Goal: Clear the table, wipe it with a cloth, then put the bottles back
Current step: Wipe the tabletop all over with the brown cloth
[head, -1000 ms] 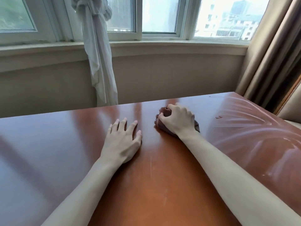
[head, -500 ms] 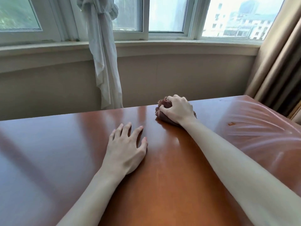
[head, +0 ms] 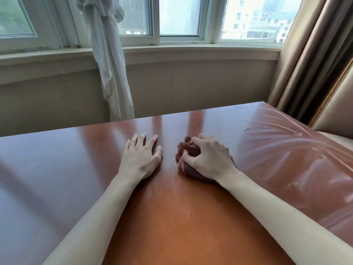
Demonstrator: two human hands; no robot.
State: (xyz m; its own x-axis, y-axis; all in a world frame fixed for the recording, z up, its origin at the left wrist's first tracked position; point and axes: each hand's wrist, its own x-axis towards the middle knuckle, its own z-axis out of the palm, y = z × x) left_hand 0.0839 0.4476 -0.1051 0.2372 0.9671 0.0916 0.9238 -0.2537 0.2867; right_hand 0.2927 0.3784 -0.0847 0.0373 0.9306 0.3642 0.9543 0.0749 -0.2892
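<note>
Head view: the right hand (head: 207, 157) gripped a bunched dark reddish-brown cloth (head: 188, 157), fingers curled over it, pressing it onto the glossy wooden table (head: 181, 217). The cloth lay under the palm, protruding toward the left. The left hand (head: 141, 156) rested flat on the table just beside it, fingers spread, holding nothing. Wet streaks (head: 282, 150) marked the table's right portion.

This looks like a room in a home. Past the hands are big windows (head: 177, 16), a white curtain (head: 108, 60) and a shiny wooden table (head: 181, 217).
</note>
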